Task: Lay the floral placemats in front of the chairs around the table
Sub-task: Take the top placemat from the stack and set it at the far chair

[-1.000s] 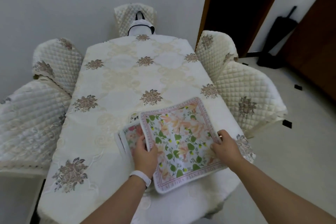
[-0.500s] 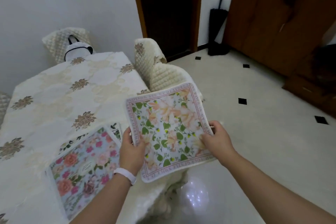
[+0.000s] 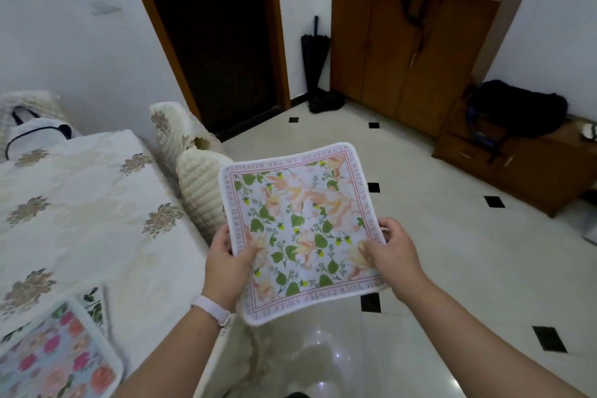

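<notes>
A square placemat with green leaves and peach flowers [image 3: 300, 223] is held in the air over the floor, to the right of the table. My left hand [image 3: 226, 265] pinches its left edge, thumb on top. Its right edge is pinched by my right hand [image 3: 391, 252]. A second placemat with pink and red flowers [image 3: 55, 362] lies on the table's near corner, with the edge of another mat [image 3: 93, 304] showing under it. The table [image 3: 80, 203] wears a cream cloth with brown flowers. Two quilted chairs [image 3: 200, 184] stand along its right side.
A white bag [image 3: 32, 136] rests on the far chair. Beyond the tiled floor are a dark doorway [image 3: 210, 35], a folded umbrella [image 3: 315, 68], a wooden cabinet [image 3: 403, 52] and a low chest with a dark backpack [image 3: 513, 110].
I lifted the leaf-patterned mat off the stack on the table and turned right with it. The pink-flowered mat beneath stayed on the table, uncovered.
</notes>
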A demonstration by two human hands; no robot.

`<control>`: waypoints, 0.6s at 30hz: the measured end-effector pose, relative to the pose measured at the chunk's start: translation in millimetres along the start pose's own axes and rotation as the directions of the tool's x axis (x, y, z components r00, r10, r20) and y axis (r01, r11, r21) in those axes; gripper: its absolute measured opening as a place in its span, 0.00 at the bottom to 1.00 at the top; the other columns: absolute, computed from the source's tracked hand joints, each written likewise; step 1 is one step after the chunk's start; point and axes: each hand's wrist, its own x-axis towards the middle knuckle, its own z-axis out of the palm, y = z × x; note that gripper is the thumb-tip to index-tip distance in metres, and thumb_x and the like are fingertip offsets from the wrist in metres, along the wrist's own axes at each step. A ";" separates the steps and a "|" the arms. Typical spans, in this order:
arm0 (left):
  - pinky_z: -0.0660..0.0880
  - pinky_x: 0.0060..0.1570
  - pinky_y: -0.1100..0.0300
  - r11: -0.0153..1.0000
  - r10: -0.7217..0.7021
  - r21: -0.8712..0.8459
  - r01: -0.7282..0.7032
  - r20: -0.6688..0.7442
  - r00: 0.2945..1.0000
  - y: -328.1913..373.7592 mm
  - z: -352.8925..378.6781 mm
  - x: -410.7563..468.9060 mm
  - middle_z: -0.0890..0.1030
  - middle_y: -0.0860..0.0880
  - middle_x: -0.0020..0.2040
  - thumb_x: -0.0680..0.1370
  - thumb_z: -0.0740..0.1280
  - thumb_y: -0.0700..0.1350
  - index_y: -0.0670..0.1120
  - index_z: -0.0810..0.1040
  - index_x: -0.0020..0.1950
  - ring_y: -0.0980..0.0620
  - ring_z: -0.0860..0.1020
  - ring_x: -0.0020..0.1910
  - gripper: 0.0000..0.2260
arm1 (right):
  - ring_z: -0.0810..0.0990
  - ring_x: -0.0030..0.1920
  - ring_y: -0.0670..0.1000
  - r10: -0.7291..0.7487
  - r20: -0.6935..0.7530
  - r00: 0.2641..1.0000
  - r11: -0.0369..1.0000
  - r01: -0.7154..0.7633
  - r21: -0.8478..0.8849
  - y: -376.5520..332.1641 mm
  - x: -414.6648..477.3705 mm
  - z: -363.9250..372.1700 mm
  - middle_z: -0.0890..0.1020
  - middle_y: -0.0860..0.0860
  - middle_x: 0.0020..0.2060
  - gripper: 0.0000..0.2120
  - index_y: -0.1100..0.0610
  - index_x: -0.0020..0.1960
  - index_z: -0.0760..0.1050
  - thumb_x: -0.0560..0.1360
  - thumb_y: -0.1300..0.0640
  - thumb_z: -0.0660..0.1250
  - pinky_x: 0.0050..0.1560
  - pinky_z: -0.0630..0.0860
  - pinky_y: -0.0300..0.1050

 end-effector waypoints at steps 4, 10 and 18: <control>0.81 0.46 0.42 0.998 -0.068 0.008 0.068 0.055 0.996 -8.0 37.5 43.6 0.86 0.47 0.50 0.76 0.69 0.36 0.48 0.80 0.53 0.45 0.85 0.46 0.10 | 0.85 0.40 0.52 0.028 -0.065 0.998 0.999 -0.027 0.018 1.3 48.1 -14.6 0.84 0.50 0.44 0.15 0.48 0.46 0.75 0.72 0.68 0.68 0.43 0.83 0.54; 0.82 0.41 0.50 0.991 -0.109 -0.058 0.118 0.139 0.984 -12.3 107.0 133.7 0.86 0.49 0.49 0.75 0.70 0.33 0.46 0.79 0.58 0.46 0.85 0.45 0.14 | 0.86 0.43 0.55 0.102 -0.139 0.985 0.991 -0.088 0.100 0.0 140.0 -26.9 0.85 0.54 0.47 0.13 0.53 0.50 0.75 0.74 0.70 0.67 0.45 0.84 0.54; 0.82 0.44 0.47 0.982 -0.106 -0.126 0.142 0.256 0.961 24.4 172.1 281.1 0.85 0.48 0.53 0.74 0.69 0.32 0.49 0.76 0.61 0.46 0.84 0.48 0.18 | 0.86 0.41 0.54 0.101 -0.207 0.973 0.994 -0.090 0.060 -66.1 272.3 -26.0 0.85 0.50 0.46 0.12 0.52 0.50 0.75 0.74 0.68 0.66 0.43 0.84 0.57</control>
